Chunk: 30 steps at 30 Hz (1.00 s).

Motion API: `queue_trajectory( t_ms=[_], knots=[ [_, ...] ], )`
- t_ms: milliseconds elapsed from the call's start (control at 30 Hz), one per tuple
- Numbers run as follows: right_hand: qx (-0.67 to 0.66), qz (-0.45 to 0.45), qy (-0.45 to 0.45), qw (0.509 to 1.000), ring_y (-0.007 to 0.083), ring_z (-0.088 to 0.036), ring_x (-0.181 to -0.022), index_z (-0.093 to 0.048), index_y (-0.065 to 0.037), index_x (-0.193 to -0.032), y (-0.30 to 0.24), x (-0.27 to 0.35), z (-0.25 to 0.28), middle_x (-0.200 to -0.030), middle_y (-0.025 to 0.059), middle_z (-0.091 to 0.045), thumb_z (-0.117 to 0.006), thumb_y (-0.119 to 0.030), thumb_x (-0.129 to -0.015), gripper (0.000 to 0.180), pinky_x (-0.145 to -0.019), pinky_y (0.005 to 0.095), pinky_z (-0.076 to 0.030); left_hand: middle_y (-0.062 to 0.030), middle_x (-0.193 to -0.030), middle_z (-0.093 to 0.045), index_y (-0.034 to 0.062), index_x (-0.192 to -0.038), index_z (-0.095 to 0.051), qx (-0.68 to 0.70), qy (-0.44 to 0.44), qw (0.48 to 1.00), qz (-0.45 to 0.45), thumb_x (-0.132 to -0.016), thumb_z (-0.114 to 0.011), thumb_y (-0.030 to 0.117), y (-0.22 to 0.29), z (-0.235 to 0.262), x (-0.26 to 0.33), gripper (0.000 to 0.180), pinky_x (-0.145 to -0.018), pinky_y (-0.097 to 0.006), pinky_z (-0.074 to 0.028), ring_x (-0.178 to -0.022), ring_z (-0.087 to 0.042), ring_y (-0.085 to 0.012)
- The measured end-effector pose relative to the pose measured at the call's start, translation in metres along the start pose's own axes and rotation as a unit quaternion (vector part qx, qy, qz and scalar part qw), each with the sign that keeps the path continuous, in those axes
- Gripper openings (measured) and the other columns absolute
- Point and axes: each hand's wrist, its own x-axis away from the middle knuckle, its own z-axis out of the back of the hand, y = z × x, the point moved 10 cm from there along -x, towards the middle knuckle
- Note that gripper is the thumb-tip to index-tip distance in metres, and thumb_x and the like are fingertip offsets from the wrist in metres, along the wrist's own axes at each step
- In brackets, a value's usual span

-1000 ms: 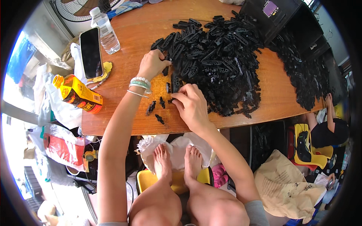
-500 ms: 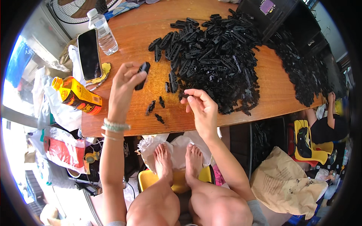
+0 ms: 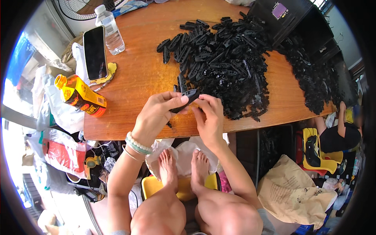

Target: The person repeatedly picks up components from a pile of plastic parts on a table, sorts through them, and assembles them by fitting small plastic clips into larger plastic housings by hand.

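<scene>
The black plastic part is now held above the near edge of the bench, between both hands, just in front of the large pile of like parts. Half a second ago the left hand alone held a part, raised and well apart from the right hand, which was at the pile's edge. The hands have since come together on one piece. My judgement: picking is over and fitting or checking of this piece is in hand.

The left hand is closed on the part, thumb and fingers pinching its lower left end. The right hand is narrowed, its fingertips meeting the part's upper right end; whether it holds a second small piece there cannot be told.

The part is elongated. Its long axis runs on a slant, from lower left at the left hand up to the right toward the pile. The upper right end is the broader one that shows; the other end is hidden by fingers.

Beyond the hands, a few loose parts lie at the pile's left edge. Farther left on the bench stand a phone, a clear water bottle and an orange bottle lying on its side. A second pile lies at the far right.
</scene>
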Motion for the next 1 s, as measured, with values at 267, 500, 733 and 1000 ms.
queue_trajectory(
  t_ms=[267,500,733,1000],
  knots=[
    [-0.437,-0.411,-0.188,0.778,0.0053,-0.053,-0.060,-0.064,0.004,-0.101,0.050,0.022,0.014,-0.072,0.0024,-0.061,-0.064,-0.012,-0.088,0.021,-0.052,0.0178,-0.039,-0.0081,-0.087,-0.064,-0.0072,-0.098,-0.059,-0.247,-0.109,0.963,0.013,-0.073,-0.079,0.017,-0.016,-0.062,-0.002,0.041,-0.067,-0.025,-0.048,-0.076,-0.060,-0.0121],
    [-0.538,-0.545,-0.062,0.641,0.0181,-0.063,-0.069,-0.058,0.007,-0.111,0.128,0.152,0.118,-0.086,0.0123,-0.066,-0.058,-0.021,-0.092,0.034,-0.059,0.0250,-0.050,-0.0165,-0.109,-0.058,-0.0030,-0.105,-0.057,-0.485,-0.150,0.809,-0.297,-0.067,-0.082,0.018,-0.009,-0.154,0.043,0.051,-0.078,-0.034,-0.051,-0.089,-0.062,-0.0244],
    [-0.657,-0.487,0.022,0.575,0.0289,-0.049,-0.119,-0.058,0.000,-0.108,0.228,0.247,0.130,-0.113,0.0175,-0.059,-0.062,-0.024,-0.088,0.032,-0.100,0.0470,-0.037,-0.0159,-0.107,-0.058,-0.0005,-0.097,-0.059,-0.483,-0.150,0.850,-0.151,-0.073,-0.075,0.012,-0.054,-0.124,0.088,0.032,-0.079,-0.038,-0.049,-0.092,-0.059,-0.0344],
    [-0.182,-0.698,0.300,0.625,0.0209,-0.056,-0.107,-0.065,-0.007,-0.102,0.351,0.320,0.120,-0.102,0.0058,-0.066,-0.067,-0.023,-0.085,0.023,-0.091,0.0374,-0.042,-0.0145,-0.106,-0.059,0.0013,-0.096,-0.060,-0.572,-0.222,0.773,-0.161,-0.073,-0.073,0.011,-0.072,-0.140,0.098,0.028,-0.077,-0.038,-0.049,-0.092,-0.059,-0.0327]
  ],
)
